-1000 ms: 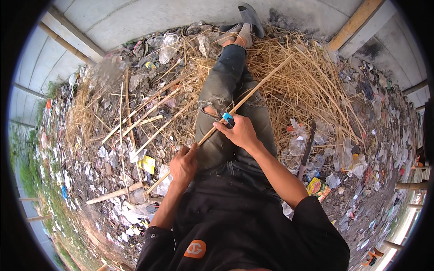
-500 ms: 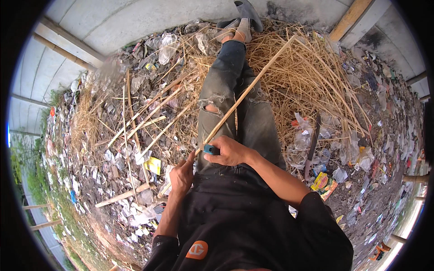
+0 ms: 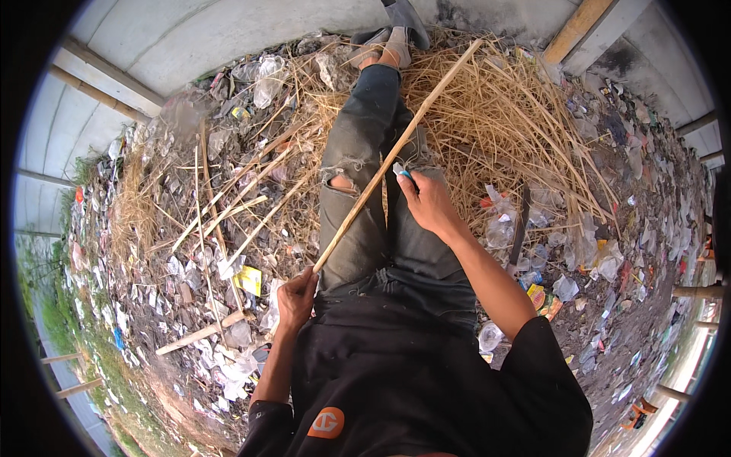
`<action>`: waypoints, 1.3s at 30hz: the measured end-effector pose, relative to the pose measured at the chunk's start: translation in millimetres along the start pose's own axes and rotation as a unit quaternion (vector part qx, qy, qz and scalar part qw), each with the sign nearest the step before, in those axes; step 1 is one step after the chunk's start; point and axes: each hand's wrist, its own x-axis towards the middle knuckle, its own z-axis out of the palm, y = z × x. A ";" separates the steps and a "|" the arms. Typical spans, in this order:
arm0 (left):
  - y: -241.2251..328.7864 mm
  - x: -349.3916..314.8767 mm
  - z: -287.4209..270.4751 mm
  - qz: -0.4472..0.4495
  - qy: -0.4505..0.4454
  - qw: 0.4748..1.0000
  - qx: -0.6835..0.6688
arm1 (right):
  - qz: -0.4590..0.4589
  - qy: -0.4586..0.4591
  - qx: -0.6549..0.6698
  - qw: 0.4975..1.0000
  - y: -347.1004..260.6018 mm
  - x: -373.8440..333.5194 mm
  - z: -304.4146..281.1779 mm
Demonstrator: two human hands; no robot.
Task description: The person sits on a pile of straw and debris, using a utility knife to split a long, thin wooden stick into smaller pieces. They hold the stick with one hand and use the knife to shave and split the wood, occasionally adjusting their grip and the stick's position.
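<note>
Closest to me is the person's black shirt (image 3: pixel 411 365), with a round-cornered orange patch (image 3: pixel 326 423) low on it. The left grip (image 3: pixel 295 298), a bare hand, lies just beyond the shirt on the left; its fingers are curled tight around the lower end of a long, pale stick (image 3: pixel 368 199). From there the stick slants up and to the right over the trousers (image 3: pixel 354 240), its far end above the straw. The right grip (image 3: pixel 430 202) is near the middle of the stick, on its right side, closed around a small blue tool (image 3: pixel 406 176). The tool's tip is right by the stick, though I can't tell whether the two touch.

Under the stick, the legs stretch straight out, the dark trousers ripped at the knees. On the ground to the left, a short, thick stick (image 3: pixel 199 335) lies among scraps of litter, with a yellow packet (image 3: pixel 248 279) a little beyond it. To the right there is another yellow packet (image 3: pixel 537 295), and past it a long, dark strip (image 3: pixel 521 232) beside clear plastic. Farther out on the left, several thin sticks (image 3: pixel 215 217) cross one another; on the right spreads a heap of dry straw (image 3: pixel 495 129). At the far end, the feet lie close together in grey sandals (image 3: pixel 410 24), near a pale grey wall (image 3: pixel 304 19).
</note>
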 end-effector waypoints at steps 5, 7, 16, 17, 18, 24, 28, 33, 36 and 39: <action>7.8 1.7 -6.3 0.015 -0.007 0.999 0.035 | 0.033 0.028 -0.022 0.999 1.0 24.7 20.8; 12.9 1.3 -7.0 0.021 -0.006 0.998 0.058 | 0.050 0.024 -0.025 0.998 0.3 26.5 25.6; 4.6 7.1 4.7 0.042 0.011 0.999 0.022 | 0.032 -0.054 0.021 0.998 -9.1 15.0 28.1; 10.9 9.1 6.4 0.034 0.005 0.999 0.032 | 0.036 -0.086 0.008 0.996 -15.9 10.5 30.3; 17.1 10.9 5.9 0.027 0.000 0.999 0.042 | 0.026 -0.066 0.000 0.997 -15.0 12.5 34.9; 14.6 7.8 3.7 0.021 -0.004 0.999 0.031 | 0.018 -0.053 0.009 0.998 -9.8 3.1 42.4; 9.9 11.2 16.1 0.051 0.023 0.998 0.001 | -0.030 -0.108 0.001 0.994 -26.8 -14.5 48.9; 51.2 28.8 9.8 0.008 -0.022 0.998 0.061 | -0.018 -0.121 0.032 0.992 -37.3 -38.0 67.3; 41.1 25.6 6.7 0.017 -0.010 0.999 0.051 | 0.042 -0.125 0.146 0.981 -30.2 -25.4 47.3; 43.9 24.9 5.5 0.000 -0.012 0.998 0.064 | 0.046 -0.016 0.104 0.993 -23.3 0.5 32.1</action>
